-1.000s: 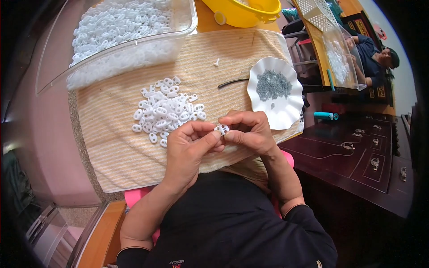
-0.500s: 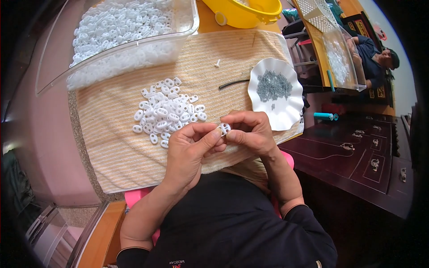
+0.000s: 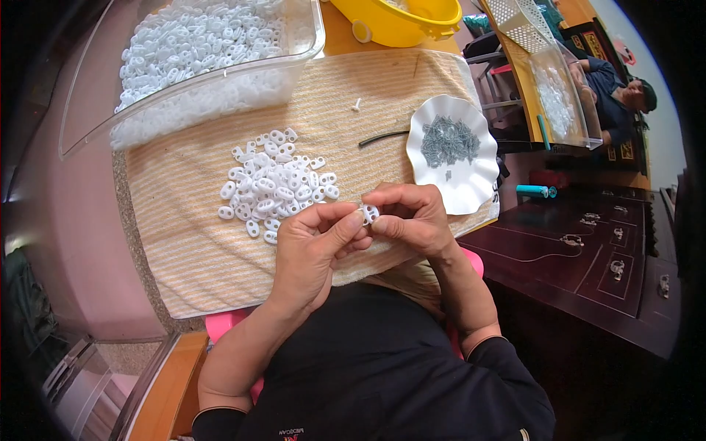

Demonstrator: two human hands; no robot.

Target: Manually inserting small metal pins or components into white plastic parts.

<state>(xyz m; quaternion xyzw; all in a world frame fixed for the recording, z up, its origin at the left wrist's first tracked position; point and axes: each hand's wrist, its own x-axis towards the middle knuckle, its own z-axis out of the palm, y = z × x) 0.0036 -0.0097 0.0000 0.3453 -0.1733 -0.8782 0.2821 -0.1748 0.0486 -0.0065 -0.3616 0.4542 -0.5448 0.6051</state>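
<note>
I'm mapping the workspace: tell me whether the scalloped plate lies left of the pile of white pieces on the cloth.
No: the plate sits right of the pile of white pieces.

Dark red-brown cabinet (image 3: 529,268) with metal fittings, right. Wooden side table (image 3: 521,81), upper right. Pale wall (image 3: 668,125), far right. Pink seat (image 3: 223,324), mostly hidden. Pinkish surface (image 3: 88,220), left; wall or floor, unclear.

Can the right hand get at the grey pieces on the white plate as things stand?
Probably yes: the grey pieces lie uncovered on the white plate just beyond the right hand, nothing visible between. It is busy, though, holding a white part with the left hand.
</note>
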